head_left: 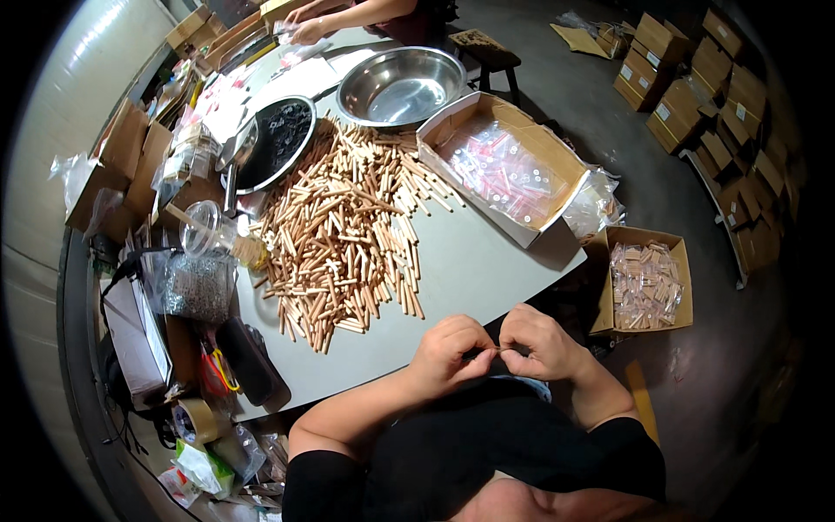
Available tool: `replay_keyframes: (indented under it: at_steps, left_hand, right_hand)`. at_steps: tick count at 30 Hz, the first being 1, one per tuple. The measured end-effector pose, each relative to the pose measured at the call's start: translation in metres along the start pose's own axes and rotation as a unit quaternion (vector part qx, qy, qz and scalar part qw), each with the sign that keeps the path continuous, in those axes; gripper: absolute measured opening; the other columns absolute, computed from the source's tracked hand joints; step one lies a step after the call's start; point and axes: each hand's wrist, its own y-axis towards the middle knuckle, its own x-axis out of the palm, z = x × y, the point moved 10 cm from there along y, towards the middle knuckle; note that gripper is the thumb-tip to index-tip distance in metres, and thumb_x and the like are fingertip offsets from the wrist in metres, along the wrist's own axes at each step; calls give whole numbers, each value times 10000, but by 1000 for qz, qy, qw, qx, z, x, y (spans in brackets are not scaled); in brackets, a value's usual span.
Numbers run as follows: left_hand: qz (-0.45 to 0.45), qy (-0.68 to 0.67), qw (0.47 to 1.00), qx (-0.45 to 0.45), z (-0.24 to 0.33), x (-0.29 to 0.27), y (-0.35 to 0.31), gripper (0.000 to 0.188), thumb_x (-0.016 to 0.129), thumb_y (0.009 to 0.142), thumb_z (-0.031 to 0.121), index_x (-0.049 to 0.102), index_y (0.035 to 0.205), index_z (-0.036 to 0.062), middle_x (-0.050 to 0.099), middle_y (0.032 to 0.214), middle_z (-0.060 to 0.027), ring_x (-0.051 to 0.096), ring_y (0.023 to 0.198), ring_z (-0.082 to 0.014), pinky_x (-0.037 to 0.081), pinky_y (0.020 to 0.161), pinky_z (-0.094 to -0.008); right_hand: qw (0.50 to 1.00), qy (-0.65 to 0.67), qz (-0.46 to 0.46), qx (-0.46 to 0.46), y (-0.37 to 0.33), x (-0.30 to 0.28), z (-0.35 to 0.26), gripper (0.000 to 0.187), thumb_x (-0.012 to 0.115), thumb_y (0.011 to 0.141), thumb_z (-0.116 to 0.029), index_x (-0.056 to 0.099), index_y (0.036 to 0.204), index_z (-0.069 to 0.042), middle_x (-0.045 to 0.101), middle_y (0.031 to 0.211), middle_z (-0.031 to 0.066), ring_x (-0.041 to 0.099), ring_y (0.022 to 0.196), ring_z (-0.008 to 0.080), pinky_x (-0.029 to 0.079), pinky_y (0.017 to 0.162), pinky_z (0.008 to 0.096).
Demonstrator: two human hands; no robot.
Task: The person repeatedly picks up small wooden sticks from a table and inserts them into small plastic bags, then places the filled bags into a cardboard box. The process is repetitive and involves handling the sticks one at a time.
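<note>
My left hand (452, 350) and my right hand (537, 342) meet just off the near edge of the table, in front of my body. Both are closed in a pinch, thumb against fingers, with their tips almost touching. Whatever sits between the fingertips is too small to name. On the table beyond my left hand spreads a big heap of short wooden dowels (348, 226). A steel bowl of black pieces (283, 139) stands at the heap's far left, with a metal scoop (233, 170) at its side.
A wide steel basin (402, 87) and a carton of small plastic bags (504, 165) stand at the far side. Lower right, another box (645, 283) holds bagged dowels. Scissors (222, 370) and a tape roll (196, 422) lie left. Another person's hands (309, 26) work at the far end.
</note>
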Motion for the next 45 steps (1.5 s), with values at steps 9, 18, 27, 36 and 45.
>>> replay_keyframes:
  at_steps: [9, 18, 27, 36, 45]
  left_hand:
    - [-79, 123, 987, 67, -5, 7, 113, 67, 709, 814, 40, 669, 867, 32, 671, 872, -125, 651, 823, -317, 529, 743, -388]
    - [-276, 376, 884, 39, -126, 68, 238, 166, 598, 806, 107, 697, 908, 22, 692, 903, -188, 662, 894, -376, 532, 795, -459]
    - [-121, 259, 958, 12, -103, 14, 249, 95, 617, 739, 67, 656, 806, 12, 675, 806, -222, 656, 786, -407, 543, 724, -440]
    - [83, -180, 970, -140, -67, -108, 151, 187, 613, 979, 103, 664, 1095, -35, 672, 854, -43, 651, 793, -101, 545, 695, -231]
    - [196, -264, 922, -206, -56, -150, -48, 102, 611, 953, 48, 640, 999, -39, 660, 902, -79, 642, 837, -154, 520, 777, -291]
  right_hand:
    - [957, -90, 226, 160, -78, -104, 47, 196, 736, 778, -75, 561, 713, -13, 549, 736, 97, 546, 720, 254, 433, 654, 361]
    - [827, -278, 397, 285, -170, -171, 64, 184, 723, 812, -64, 562, 780, 20, 562, 749, 101, 553, 673, 223, 450, 646, 330]
    - [922, -227, 242, 200, -88, -106, 61, 152, 746, 778, -83, 617, 779, -3, 591, 768, 133, 590, 724, 314, 484, 673, 387]
    - [986, -166, -21, 22, 51, 21, 57, 186, 665, 832, -39, 674, 1017, -31, 653, 1028, 144, 634, 962, 326, 524, 824, 386]
    - [967, -234, -65, -80, 121, 66, 64, 314, 621, 815, -16, 645, 1127, -37, 618, 1150, 147, 588, 1087, 338, 504, 920, 405]
